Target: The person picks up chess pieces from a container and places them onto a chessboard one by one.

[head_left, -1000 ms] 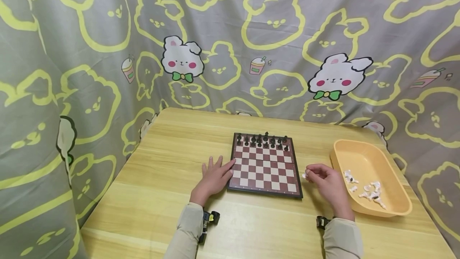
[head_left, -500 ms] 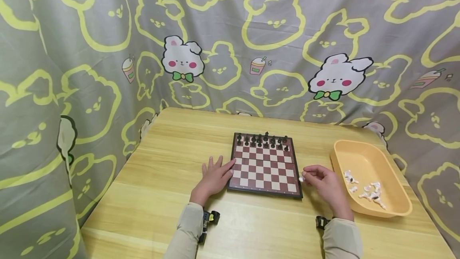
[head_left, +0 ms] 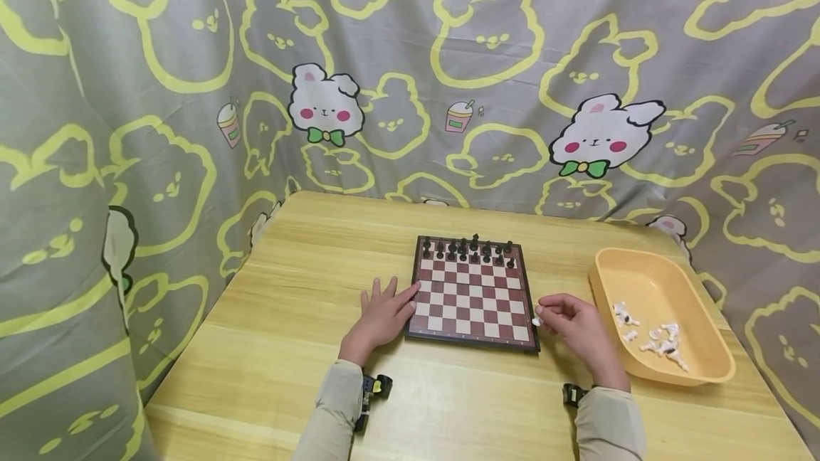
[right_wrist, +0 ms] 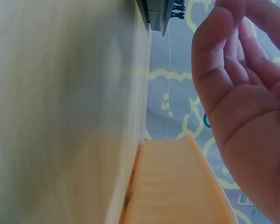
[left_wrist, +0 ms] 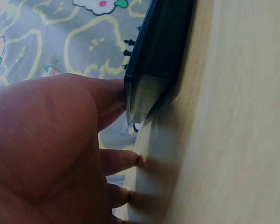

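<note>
A chessboard [head_left: 470, 304] with brown and cream squares lies on the table, its black chess pieces [head_left: 475, 251] standing in two rows at the far end. My left hand [head_left: 379, 319] rests at the board's left edge, fingers spread; in the left wrist view the thumb side of the hand [left_wrist: 51, 140] touches the rim and other fingertips meet the tabletop. Thumb and forefinger of my right hand [head_left: 579, 322] pinch a small white chess piece [head_left: 537, 321] by the board's right edge. Its exact kind is too small to tell, and the right wrist view hides it behind the fingers.
To the right stands a yellow-orange plastic tub [head_left: 647, 272] with several white chess pieces [head_left: 666, 343] lying loose inside. The wooden table [head_left: 288, 290] meets a grey patterned curtain [head_left: 397, 48] at the back and on the left.
My right hand has moved slightly left with the white chess piece, from beside the tub side of the gap to the board's right edge. The left hand has stayed still.
</note>
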The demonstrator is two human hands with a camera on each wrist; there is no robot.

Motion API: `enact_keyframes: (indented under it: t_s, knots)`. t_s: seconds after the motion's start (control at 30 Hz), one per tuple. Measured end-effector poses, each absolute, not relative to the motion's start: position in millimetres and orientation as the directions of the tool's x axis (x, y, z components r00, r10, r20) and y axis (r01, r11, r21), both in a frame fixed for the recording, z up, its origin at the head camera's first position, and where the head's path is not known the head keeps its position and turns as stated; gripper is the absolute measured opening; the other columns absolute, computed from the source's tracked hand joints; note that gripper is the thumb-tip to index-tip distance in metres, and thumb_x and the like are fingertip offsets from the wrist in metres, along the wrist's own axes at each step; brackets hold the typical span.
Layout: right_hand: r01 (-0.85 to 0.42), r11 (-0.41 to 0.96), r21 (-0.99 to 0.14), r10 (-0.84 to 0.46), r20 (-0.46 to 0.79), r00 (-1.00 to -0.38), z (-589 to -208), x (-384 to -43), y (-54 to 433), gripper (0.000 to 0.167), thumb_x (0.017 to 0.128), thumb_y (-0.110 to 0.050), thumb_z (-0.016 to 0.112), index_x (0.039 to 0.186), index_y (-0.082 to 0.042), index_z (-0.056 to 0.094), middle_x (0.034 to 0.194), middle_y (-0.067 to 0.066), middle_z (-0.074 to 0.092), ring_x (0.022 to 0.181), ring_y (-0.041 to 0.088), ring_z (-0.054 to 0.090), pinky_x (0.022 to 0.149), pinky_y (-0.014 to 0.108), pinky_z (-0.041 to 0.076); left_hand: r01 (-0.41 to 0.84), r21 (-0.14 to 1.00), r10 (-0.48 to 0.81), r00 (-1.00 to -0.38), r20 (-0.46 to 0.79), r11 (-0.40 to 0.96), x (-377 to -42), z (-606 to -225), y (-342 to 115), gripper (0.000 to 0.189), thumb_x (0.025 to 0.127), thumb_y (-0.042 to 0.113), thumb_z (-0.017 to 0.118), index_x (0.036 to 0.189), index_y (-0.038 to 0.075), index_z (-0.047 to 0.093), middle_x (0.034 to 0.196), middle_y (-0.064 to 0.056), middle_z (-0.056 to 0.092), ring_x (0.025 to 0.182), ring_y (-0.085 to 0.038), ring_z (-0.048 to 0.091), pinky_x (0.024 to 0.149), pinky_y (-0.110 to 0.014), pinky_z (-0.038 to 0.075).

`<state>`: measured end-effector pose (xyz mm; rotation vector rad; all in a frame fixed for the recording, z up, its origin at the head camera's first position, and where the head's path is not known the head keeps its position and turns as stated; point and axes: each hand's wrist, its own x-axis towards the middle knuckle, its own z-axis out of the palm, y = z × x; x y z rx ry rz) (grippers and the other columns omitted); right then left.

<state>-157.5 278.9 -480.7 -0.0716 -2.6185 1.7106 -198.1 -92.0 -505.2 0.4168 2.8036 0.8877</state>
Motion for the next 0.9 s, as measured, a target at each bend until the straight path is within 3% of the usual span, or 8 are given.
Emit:
enact_keyframes:
  t_s: [0.5, 0.9]
  knots:
    - [0.021, 0.399, -0.917, 0.027, -0.011, -1.0, -479.2, -157.0, 274.1, 0.033, 0.096, -0.01, 0.074, 0.121, 0.01, 0.066, 0.103, 0.019, 0.073, 0.084, 0.017, 0.073, 0.078, 0.033, 0.062, 0.206, 0.598, 0.311, -0.947, -0.077, 0.775, -196.0, -502.2, -89.7, 0.048, 0.111, 0.038, 0.042, 0.158, 0.028, 0.045, 0.167, -0.025, 0.022, 0.153, -0.056, -0.001, 0.118, -0.073, -0.006]
    - [0.007, 0.516, -0.856, 0.031, 0.011, -0.999, -478.4, -158.6, 268.5, 0.029, 0.094, -0.014, 0.078, 0.118, 0.002, 0.071, 0.106, 0.014, 0.075, 0.088, 0.014, 0.069, 0.077, 0.022, 0.055, 0.214, 0.594, 0.312, -0.948, -0.065, 0.775, -196.3, -503.5, -90.4, 0.048, 0.111, 0.036, 0.042, 0.158, 0.027, 0.046, 0.166, -0.026, 0.023, 0.152, -0.057, 0.001, 0.117, -0.075, -0.005]
